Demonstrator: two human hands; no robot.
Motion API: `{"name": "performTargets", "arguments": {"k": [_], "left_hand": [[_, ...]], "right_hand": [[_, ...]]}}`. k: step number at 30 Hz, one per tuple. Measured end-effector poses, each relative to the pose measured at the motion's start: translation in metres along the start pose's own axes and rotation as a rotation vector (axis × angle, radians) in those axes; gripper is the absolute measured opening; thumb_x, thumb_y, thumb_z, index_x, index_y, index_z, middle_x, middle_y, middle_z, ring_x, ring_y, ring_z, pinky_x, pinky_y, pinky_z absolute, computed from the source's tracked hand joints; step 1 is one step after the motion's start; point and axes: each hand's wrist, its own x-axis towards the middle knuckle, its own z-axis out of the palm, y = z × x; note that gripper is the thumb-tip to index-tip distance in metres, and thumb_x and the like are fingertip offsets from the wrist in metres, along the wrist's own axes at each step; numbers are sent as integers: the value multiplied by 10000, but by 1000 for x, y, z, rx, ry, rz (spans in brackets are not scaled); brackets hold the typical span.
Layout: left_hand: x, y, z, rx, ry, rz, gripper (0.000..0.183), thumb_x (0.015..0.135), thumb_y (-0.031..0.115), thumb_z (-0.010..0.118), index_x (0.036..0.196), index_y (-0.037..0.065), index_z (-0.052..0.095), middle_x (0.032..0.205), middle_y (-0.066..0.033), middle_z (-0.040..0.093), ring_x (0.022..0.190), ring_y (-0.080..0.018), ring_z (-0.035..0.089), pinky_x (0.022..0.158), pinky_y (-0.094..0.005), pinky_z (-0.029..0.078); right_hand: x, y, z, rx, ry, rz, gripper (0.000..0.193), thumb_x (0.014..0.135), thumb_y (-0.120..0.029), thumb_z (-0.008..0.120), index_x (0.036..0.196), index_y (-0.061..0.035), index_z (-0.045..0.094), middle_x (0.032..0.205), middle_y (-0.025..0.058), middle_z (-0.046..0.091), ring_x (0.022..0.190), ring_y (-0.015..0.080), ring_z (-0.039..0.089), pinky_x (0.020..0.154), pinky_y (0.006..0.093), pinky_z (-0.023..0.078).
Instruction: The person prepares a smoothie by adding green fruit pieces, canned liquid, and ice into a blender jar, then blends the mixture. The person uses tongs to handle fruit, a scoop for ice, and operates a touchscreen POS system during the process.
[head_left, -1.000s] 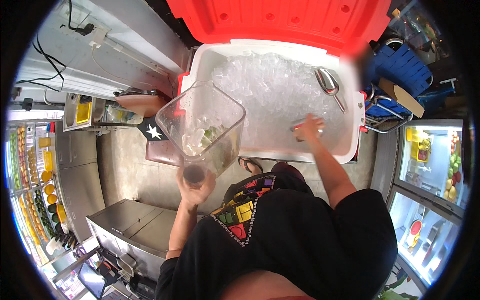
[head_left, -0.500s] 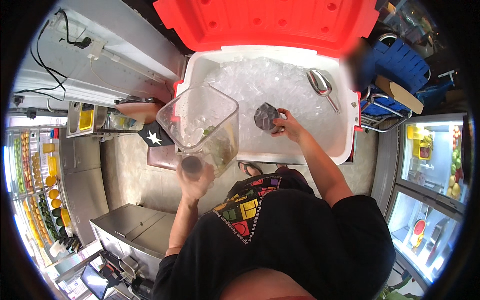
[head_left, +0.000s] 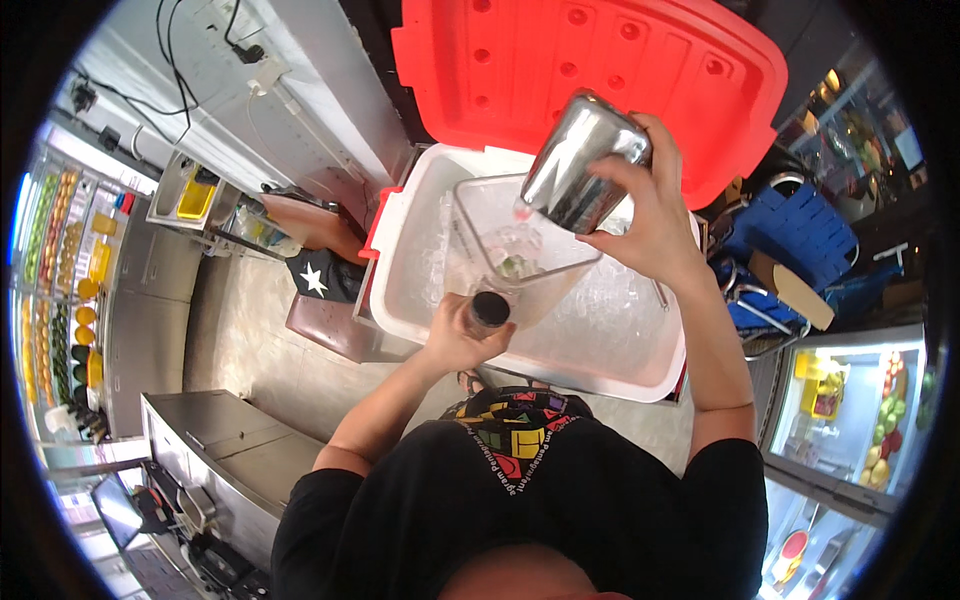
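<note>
Right hand point(head_left: 655, 205) grasps a metal cup point(head_left: 587, 160), tilted in the upper centre of the frame, its lower end above the opening of a clear jug point(head_left: 557, 290). Left hand point(head_left: 465, 335) is clenched around the jug's handle at frame centre. The jug, over the white ice bin point(head_left: 610, 382), contains ice. Judged in hand: tipping the cup into the jug. Recommended: brace the jug against added weight, centre the cup's lip inside the rim, and tip gradually; a sudden tip could spill pieces over the edge.
</note>
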Motion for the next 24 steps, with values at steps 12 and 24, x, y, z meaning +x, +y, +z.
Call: {"name": "performTargets", "arguments": {"k": [12,24], "left_hand": [[6,9,14,-54,107,123,190,670,133,719,643,42,555,514,-57,511,423,-200,484,460,-306,419],[-97,32,-21,-274,572,-401,160,673,63,687,780,-8,591,720,-33,605,615,-117,572,563,-271,459]], "right_hand": [[-33,38,-11,-51,242,298,797,469,-149,870,1172,-161,496,1363,187,289,1243,406,326,984,436,377],[64,198,103,-48,-19,84,691,728,-382,698,1286,-48,463,1353,216,405,1272,348,383,1044,409,335]]}}
